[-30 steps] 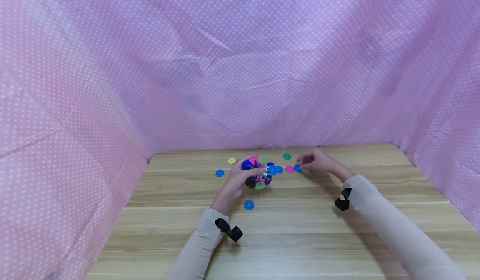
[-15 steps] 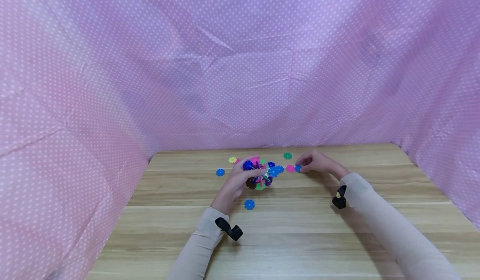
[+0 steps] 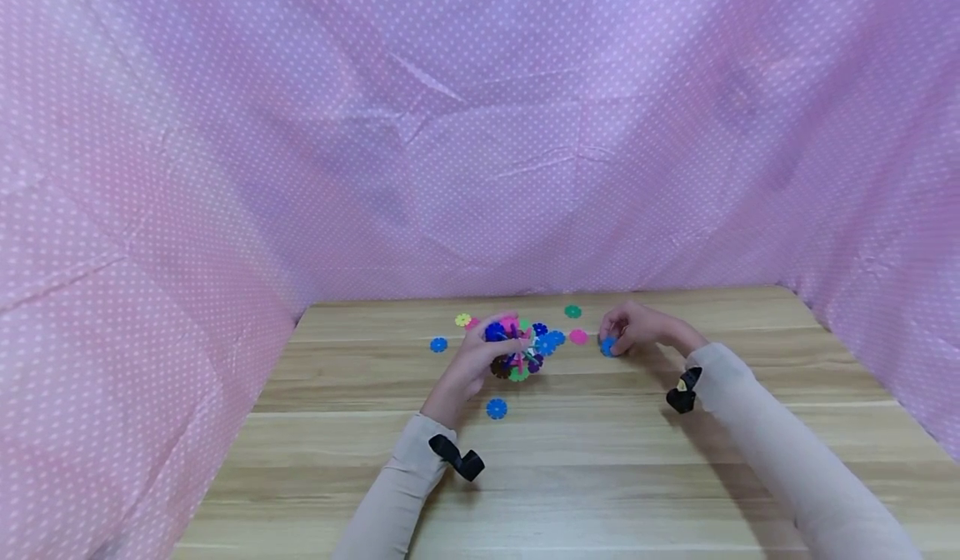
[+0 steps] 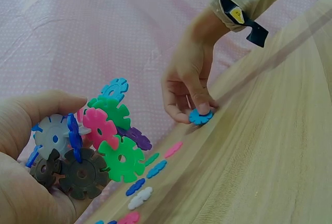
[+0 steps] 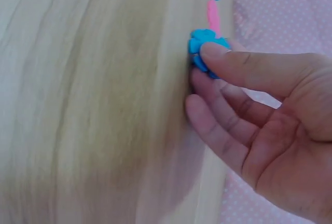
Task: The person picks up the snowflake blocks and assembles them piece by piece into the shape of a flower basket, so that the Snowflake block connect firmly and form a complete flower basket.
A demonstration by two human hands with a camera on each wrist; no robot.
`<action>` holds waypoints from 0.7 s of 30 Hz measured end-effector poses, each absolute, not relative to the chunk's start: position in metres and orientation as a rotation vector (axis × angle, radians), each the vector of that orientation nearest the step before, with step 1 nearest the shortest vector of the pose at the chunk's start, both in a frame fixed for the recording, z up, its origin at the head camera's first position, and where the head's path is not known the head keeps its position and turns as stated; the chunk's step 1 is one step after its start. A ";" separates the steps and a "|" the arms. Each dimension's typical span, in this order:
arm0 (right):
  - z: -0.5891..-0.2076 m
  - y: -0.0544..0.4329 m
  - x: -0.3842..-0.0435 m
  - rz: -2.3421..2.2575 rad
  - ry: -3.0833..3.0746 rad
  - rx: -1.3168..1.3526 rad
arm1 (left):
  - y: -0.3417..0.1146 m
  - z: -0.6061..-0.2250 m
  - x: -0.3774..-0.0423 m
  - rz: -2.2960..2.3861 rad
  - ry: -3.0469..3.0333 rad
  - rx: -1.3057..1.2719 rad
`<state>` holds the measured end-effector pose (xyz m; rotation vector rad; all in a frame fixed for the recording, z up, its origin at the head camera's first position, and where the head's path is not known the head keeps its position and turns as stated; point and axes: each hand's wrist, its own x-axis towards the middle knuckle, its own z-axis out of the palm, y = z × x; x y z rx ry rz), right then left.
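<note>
My left hand [image 3: 474,362] grips a cluster of interlocking plastic flower discs [image 4: 83,175], pushed together edge to edge in brown, green, pink, purple, white and blue. A light-blue disc [image 4: 115,88] sticks out at the cluster's far end. To the right, my right hand [image 3: 637,325] pinches a single blue flower disc [image 5: 202,42] between thumb and fingers, close over the table. In the right wrist view the thumb lies across the disc's face. A loose pink disc [image 3: 578,337] lies between the two hands.
More loose discs lie on the wooden table [image 3: 585,477]: a green disc [image 3: 573,312] at the back, a yellow disc [image 3: 463,320] and a blue disc [image 3: 438,344] at left, another blue disc [image 3: 497,408] in front. A pink dotted cloth [image 3: 480,168] hangs behind the table.
My right hand has taken hold of the blue disc beside the pink one and drawn it slightly right and toward me. My left hand keeps the cluster in almost the same place.
</note>
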<state>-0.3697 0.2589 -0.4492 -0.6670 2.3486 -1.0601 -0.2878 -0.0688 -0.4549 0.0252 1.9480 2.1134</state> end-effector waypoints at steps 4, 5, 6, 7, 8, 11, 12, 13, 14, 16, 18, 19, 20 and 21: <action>-0.446 0.258 -0.366 -1.080 2.318 -0.618 | -0.070 -0.457 -0.288 2.110 1.951 0.022; -0.445 0.258 -0.365 -1.092 2.310 -0.614 | -0.070 -0.457 -0.288 2.109 1.951 0.021; -0.445 0.257 -0.364 -1.104 2.309 -0.617 | -0.070 -0.457 -0.288 2.110 1.948 0.020; -0.443 0.255 -0.364 -1.125 2.304 -0.620 | -0.070 -0.457 -0.288 2.108 1.950 0.019; -0.442 0.254 -0.363 -1.149 2.299 -0.622 | -0.070 -0.457 -0.287 2.108 1.946 0.017; -0.434 0.247 -0.359 -1.216 2.302 -0.662 | -0.069 -0.456 -0.287 2.110 1.944 0.026; -0.430 0.244 -0.357 -1.238 2.305 -0.664 | -0.069 -0.456 -0.286 2.111 1.942 0.028; -0.426 0.240 -0.355 -1.261 2.302 -0.664 | -0.068 -0.456 -0.286 2.110 1.944 0.033; -0.422 0.237 -0.353 -1.280 2.304 -0.660 | -0.068 -0.456 -0.286 2.111 1.942 0.038; -0.415 0.229 -0.349 -1.324 2.294 -0.649 | -0.068 -0.456 -0.286 2.112 1.941 0.049; -0.408 0.221 -0.344 -1.382 2.282 -0.642 | -0.067 -0.456 -0.286 2.111 1.940 0.061; -0.406 0.216 -0.341 -1.412 2.279 -0.645 | -0.067 -0.455 -0.286 2.111 1.940 0.064; -0.403 0.212 -0.339 -1.441 2.277 -0.649 | -0.067 -0.455 -0.286 2.112 1.937 0.064; -0.401 0.208 -0.337 -1.465 2.278 -0.654 | -0.067 -0.455 -0.286 2.112 1.939 0.063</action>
